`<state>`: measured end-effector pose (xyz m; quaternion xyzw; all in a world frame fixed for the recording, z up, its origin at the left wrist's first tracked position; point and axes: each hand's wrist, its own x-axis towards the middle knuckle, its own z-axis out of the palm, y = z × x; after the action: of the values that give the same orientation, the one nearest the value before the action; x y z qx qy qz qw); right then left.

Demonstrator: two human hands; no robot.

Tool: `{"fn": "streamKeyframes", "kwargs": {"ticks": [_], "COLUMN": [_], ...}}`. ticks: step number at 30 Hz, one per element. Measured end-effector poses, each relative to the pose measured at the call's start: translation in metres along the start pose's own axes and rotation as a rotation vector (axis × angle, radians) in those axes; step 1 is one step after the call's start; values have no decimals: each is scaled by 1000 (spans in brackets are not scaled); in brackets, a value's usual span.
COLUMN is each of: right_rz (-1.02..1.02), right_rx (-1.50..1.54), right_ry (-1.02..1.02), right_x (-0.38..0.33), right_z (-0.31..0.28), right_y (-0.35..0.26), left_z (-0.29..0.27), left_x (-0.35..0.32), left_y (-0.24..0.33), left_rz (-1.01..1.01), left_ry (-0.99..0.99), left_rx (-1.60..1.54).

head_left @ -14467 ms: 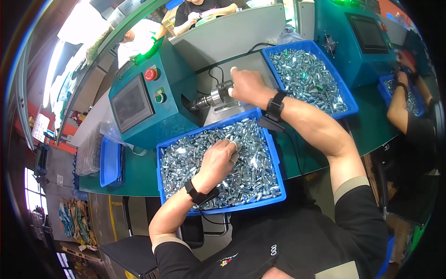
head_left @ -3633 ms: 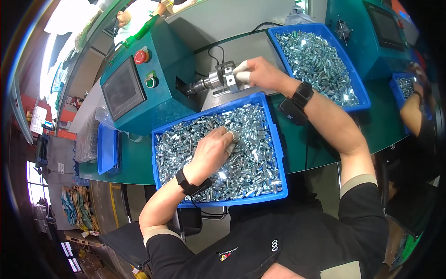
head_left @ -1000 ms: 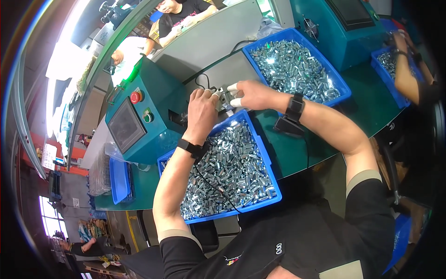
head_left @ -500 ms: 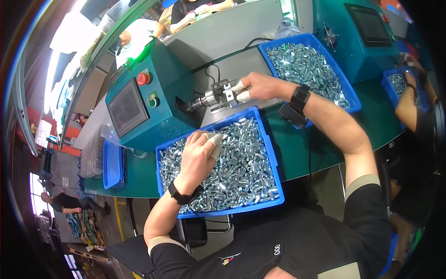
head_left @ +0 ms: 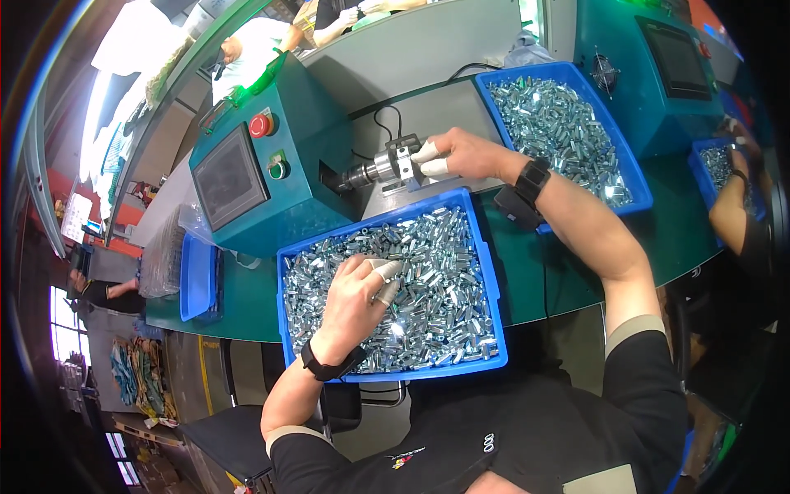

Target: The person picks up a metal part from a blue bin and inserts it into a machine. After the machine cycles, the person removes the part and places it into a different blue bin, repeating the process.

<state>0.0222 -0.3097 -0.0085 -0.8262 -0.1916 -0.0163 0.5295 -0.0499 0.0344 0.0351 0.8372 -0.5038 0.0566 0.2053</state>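
My left hand is over the near blue tray, its covered fingertips pressed together against small shiny hex-shaped metal pieces. Whether a piece is between those fingers is hidden. Pale finger cots cover several fingertips on both hands. My right hand reaches to a metal holding block, with thumb and fingers closed at its right side. What they pinch there I cannot make out. Left of the block, a round steel chuck sticks out of a green machine.
A second blue tray of similar pieces stands at the right. The machine carries a dark screen and a red stop button. Empty blue trays sit at left. A co-worker's arm is at far right.
My left hand has moved nearer to me within the tray, its fingers now lower among the pieces. My right hand stays at the block. The whole view has shifted slightly.
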Motion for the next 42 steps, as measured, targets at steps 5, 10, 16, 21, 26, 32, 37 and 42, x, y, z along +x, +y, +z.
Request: {"fn": "streamKeyframes", "kwargs": {"ticks": [5,10,16,21,26,32,37,42], "right_rz": [3,-23,-47,-58,-74,-67,-56,14], "right_rx": [1,-4,-52,-94,-64,-45,12,89], "right_ry": [51,64,49,63,45,9,75,98], "right_x": [-4,-6,-2,-1,-1,-4,-3,0], "right_z": [-4,-1,11,13,14,17,19,18], "right_y": [4,2,-4,-4,-3,1,8,5], "left_z": [3,5,1,1,1,2,8,16], "left_x": [3,8,8,4,0,0,3,12], "left_y": [1,2,6,5,3,1,-4,-8], "left_rz": [-34,-6,0,-2,-6,-40,-16,-33], "left_ry": [-37,-36,-25,-27,-23,-66,-69,-124], "left_rx": [-15,-24,-25,-35,-28,-22,-26,-42]}}
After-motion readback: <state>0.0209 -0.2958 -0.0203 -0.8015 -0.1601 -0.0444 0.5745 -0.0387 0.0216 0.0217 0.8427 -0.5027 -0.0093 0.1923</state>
